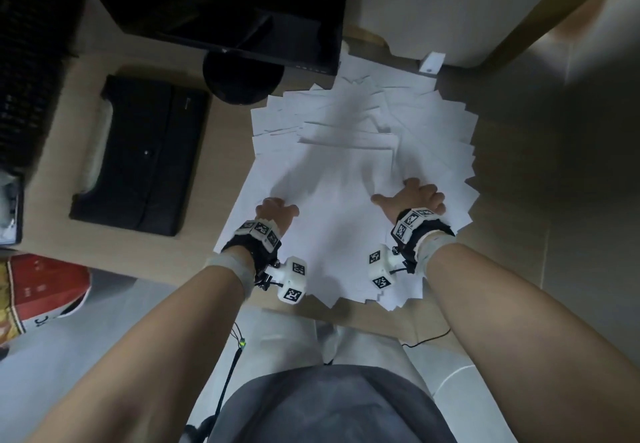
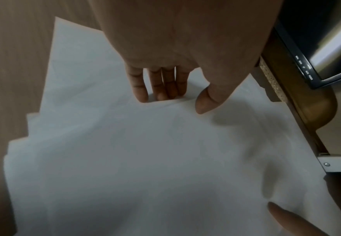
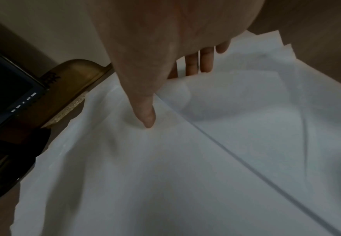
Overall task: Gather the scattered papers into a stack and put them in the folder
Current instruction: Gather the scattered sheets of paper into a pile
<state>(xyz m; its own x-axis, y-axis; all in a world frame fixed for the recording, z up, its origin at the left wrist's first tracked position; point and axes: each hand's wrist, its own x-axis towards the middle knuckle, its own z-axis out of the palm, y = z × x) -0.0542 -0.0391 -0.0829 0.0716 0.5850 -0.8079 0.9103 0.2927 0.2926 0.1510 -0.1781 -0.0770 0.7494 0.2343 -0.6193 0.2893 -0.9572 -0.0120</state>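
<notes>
Many white papers (image 1: 346, 151) lie fanned in a rough circle on the wooden desk (image 1: 225, 151). A closed black folder (image 1: 138, 155) lies flat to their left, apart from them. My left hand (image 1: 277, 210) is at the fan's near left edge. In the left wrist view that hand (image 2: 175, 100) has its fingers (image 2: 159, 89) tucked into a puckered sheet (image 2: 145, 159) and its thumb on top. My right hand (image 1: 412, 198) is at the near right. In the right wrist view this hand (image 3: 171, 95) presses its thumb on the papers (image 3: 165, 175), fingertips hidden behind a lifted sheet edge.
A black monitor (image 1: 242, 2) on a round base (image 1: 242, 75) stands behind the papers. A dark keyboard (image 1: 27, 61) sits far left. A white bracket (image 1: 431, 63) marks the desk's back edge. A red bag (image 1: 41, 290) is on the floor at left.
</notes>
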